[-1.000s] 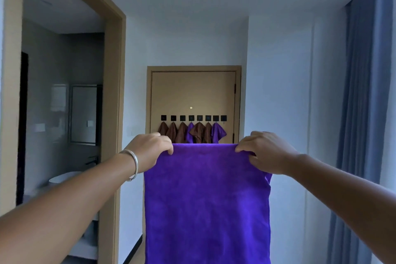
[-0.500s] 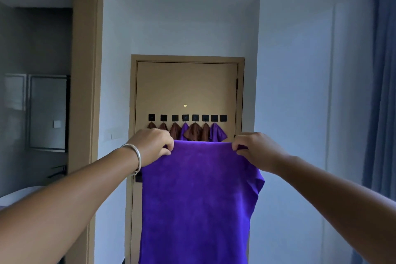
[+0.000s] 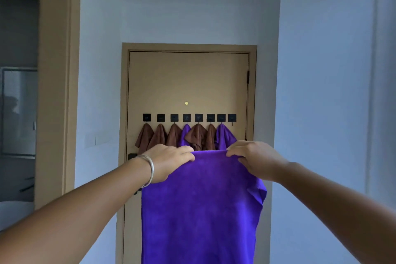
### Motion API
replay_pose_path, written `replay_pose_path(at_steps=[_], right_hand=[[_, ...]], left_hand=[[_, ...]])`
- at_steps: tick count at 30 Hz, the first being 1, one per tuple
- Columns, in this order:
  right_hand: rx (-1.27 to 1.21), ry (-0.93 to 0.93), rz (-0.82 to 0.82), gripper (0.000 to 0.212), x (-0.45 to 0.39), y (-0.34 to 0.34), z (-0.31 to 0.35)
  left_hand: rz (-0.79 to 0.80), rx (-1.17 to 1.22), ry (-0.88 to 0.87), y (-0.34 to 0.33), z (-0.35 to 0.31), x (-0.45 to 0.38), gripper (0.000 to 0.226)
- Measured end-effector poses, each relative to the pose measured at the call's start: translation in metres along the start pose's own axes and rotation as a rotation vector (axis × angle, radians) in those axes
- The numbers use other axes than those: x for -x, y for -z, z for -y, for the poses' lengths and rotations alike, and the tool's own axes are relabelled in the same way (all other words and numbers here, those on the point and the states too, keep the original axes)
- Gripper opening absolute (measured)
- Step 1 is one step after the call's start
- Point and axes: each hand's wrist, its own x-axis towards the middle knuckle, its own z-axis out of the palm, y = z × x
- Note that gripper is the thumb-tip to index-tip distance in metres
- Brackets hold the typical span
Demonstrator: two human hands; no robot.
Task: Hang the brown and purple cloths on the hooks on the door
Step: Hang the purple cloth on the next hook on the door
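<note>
Now door (image 3: 188, 83) closer, hands nearer together, purple cloth (image 3: 201, 210) bunching

Eight black hooks (image 3: 186, 117) on one door (image 3: 188, 83), five brown cloths (image 3: 198, 135), three purple cloths (image 3: 201, 210), two hands (image 3: 169, 161)

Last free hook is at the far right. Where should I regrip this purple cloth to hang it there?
Probably by one top corner. The purple cloth hangs flat from its top edge, pinched by the left hand and right hand. The hung cloths taper to one point, so bunch the right corner and come straight at the free hook.
</note>
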Motion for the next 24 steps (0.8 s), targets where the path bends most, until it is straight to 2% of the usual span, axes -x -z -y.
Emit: replay_pose_path(at_steps=[5,11,15,24], right_hand=[[0.014,0.020,-0.027,0.040,-0.050,-0.048,-0.071],[0.008,-0.025,-0.045,0.042,-0.109,-0.095,-0.155],[0.027,-0.054,-0.047,0.045,-0.137,-0.127,-0.198],[0.125,-0.117,-0.006,0.054,-0.199,-0.200,-0.297]], left_hand=[[-0.005,-0.027,0.002,-0.043,0.026,-0.081,0.072],[-0.002,-0.094,-0.030,-0.089,0.060,-0.182,0.091],[-0.016,-0.092,-0.043,-0.126,0.076,-0.238,0.095],[-0.059,0.015,-0.079,-0.223,0.114,-0.370,0.090]])
